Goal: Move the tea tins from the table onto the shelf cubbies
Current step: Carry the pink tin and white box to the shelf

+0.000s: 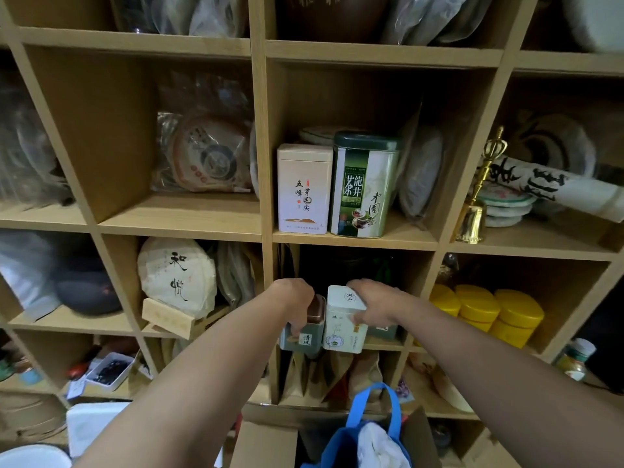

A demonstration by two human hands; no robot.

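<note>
Both my arms reach into the lower middle cubby point(398, 344) of a wooden shelf. My left hand point(294, 300) grips a grey-green tea tin with a brown lid point(304, 337) from above. My right hand point(373, 304) holds the top of a white tea tin point(342, 329) right beside it. Both tins stand upright at the cubby's front edge, touching side by side. A third greenish tin point(383, 331) shows partly behind my right hand. In the cubby above stand a cream tin point(304, 190) and a taller green tin point(363, 187).
Yellow tins point(489, 312) fill the cubby to the right. A wrapped tea cake point(177, 275) leans in the cubby to the left. A brass bell point(472, 211) stands upper right. Below my arms are an open cardboard box point(266, 440) and a blue bag point(364, 430).
</note>
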